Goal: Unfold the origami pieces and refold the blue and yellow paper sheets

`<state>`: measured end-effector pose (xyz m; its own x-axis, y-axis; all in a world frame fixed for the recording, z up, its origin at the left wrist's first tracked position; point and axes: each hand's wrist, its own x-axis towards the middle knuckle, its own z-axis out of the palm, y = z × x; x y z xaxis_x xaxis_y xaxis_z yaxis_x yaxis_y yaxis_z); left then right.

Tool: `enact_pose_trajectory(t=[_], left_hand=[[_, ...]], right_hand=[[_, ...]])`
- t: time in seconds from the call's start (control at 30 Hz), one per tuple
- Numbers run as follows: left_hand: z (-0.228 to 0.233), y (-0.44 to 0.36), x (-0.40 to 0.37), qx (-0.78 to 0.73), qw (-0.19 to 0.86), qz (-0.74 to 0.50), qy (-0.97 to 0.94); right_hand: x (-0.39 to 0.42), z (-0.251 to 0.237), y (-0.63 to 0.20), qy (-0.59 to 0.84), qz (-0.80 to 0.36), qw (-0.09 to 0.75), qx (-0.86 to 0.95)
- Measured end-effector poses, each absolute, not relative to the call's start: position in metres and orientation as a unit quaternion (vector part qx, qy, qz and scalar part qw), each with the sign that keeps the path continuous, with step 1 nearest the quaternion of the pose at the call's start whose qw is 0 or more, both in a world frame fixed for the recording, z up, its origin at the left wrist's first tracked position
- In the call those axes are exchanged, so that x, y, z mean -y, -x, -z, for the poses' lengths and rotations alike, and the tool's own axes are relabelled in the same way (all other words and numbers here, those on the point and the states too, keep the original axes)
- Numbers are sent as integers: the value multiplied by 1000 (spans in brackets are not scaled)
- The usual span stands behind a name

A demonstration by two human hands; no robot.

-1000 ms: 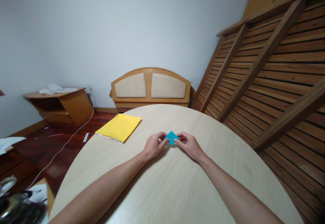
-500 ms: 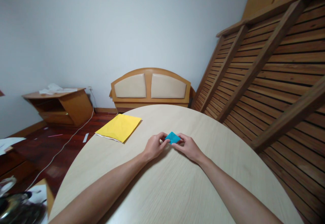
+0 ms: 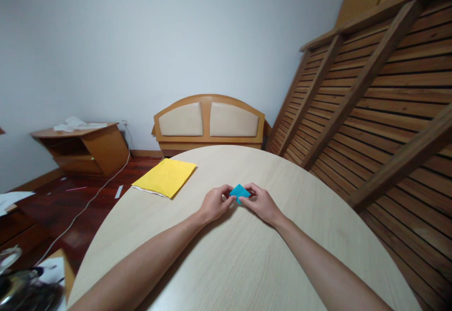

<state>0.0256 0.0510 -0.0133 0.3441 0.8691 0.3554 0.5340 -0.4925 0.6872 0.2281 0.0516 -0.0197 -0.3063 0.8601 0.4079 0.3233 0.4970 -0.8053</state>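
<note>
A small folded piece of blue paper (image 3: pixel 239 191) is pinched between my two hands over the middle of the round table (image 3: pixel 226 273). Its upper part forms a peak, and a narrow tip points down between my thumbs. My left hand (image 3: pixel 216 203) grips its left corner with thumb and fingers. On the opposite corner, my right hand (image 3: pixel 262 203) holds it the same way. Part of the paper is hidden behind the thumbs.
Yellow paper (image 3: pixel 165 178) with a white edge beneath lies at the table's far left. Behind stands a padded headboard (image 3: pixel 211 118). Wooden slats (image 3: pixel 381 113) lean at the right. A low cabinet (image 3: pixel 81 146) and a white cable (image 3: pixel 90 198) are at left.
The blue paper's shape has changed slightly: it looked like a flat diamond and now shows a peak with a small tip below. My right thumb has shifted a little.
</note>
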Motion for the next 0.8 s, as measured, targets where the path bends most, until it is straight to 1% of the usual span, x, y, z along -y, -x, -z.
enact_pose_trajectory(t=[0.1,0.27,0.37,0.57,0.8], left_hand=[[12,-25,-48,-445,202,-344,-802],[10,-26,-46,-443,162,-332,-817],[10,-26,-47,-434,142,-346,-820],[11,-25,-47,-398,137,-397,-816],[8,-26,-45,-365,113,-414,-826]], right_hand=[[-51,16,-228,410,-270,459,741],[-50,11,-228,411,-226,471,747],[-50,12,-228,406,-212,471,754],[-49,14,-228,391,-169,460,779],[-47,11,-228,376,-139,458,794]])
